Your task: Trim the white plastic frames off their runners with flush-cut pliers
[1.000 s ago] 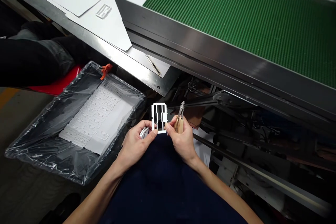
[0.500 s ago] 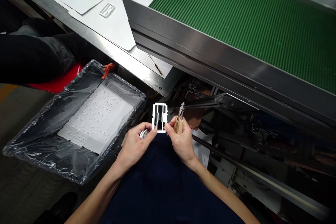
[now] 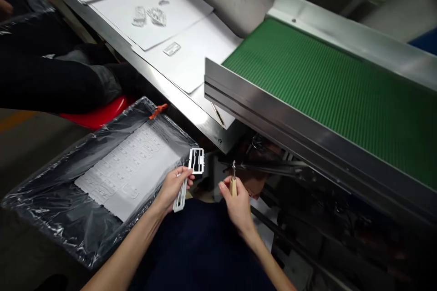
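Observation:
My left hand (image 3: 173, 187) is closed on white plastic frame parts: one white frame (image 3: 197, 160) sticks up from my fingertips, and another white frame piece (image 3: 180, 198) hangs below my palm. My right hand (image 3: 235, 204) is closed round a small pair of cutters (image 3: 233, 181) with wooden-coloured handles, tips pointing up. The two hands are apart, above my dark blue lap. The left hand is beside the right edge of a tray lined with clear plastic film (image 3: 51, 191), in which rows of white parts (image 3: 129, 170) lie flat.
A green conveyor belt (image 3: 327, 82) with steel side rails runs at upper right. A steel table with white sheets (image 3: 164, 32) and a few loose plastic parts (image 3: 150, 16) lies at top. Another person's dark-clothed legs (image 3: 51, 82) on a red seat are at left.
My right hand has let go of the white frame and drawn apart with the cutters. My left hand has carried the frame left toward the tray. The view has tilted up.

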Motion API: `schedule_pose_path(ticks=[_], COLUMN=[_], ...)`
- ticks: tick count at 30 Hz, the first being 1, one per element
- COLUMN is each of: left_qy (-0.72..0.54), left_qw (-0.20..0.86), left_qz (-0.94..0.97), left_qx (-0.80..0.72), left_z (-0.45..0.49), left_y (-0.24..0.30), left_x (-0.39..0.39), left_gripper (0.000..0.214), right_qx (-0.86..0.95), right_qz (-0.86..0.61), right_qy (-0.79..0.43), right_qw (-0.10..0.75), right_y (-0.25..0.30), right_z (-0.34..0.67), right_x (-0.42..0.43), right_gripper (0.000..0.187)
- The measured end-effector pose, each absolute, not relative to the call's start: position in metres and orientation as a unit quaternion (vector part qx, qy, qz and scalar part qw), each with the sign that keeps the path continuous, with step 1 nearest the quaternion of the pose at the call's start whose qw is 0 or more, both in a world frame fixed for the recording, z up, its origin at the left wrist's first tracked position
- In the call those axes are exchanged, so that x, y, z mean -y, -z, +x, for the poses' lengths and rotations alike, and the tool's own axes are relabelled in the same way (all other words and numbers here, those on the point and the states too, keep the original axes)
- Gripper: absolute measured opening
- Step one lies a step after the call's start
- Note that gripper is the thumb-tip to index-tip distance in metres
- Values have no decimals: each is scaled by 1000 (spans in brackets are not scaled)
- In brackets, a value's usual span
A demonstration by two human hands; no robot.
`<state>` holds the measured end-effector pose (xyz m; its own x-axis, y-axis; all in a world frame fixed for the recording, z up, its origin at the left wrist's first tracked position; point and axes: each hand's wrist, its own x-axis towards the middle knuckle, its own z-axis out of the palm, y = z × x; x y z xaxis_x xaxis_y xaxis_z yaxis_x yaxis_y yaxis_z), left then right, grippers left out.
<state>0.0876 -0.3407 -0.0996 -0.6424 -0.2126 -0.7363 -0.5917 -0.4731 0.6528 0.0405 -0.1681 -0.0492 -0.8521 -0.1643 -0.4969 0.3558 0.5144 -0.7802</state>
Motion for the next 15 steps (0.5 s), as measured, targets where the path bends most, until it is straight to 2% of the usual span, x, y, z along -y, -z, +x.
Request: schedule_pose_path(ticks=[4,10,15], left_qy=[-712,-664,-597], left_qw=[69,79,59], left_qz=[-466,-485,-538], left_qx=[-521,-563,-592], left_z=[33,-48,7], left_y=[156,220,252], left_x=[400,448,451], left_gripper=[17,22,32], right_qx=[-835,-854,-914], right_qz=[96,166,84], right_qy=[468,393,337], right_qw=[273,298,210], right_y=[55,63,88], right_z=[32,23,-37], right_x=[163,154,175], right_gripper=[25,39,40])
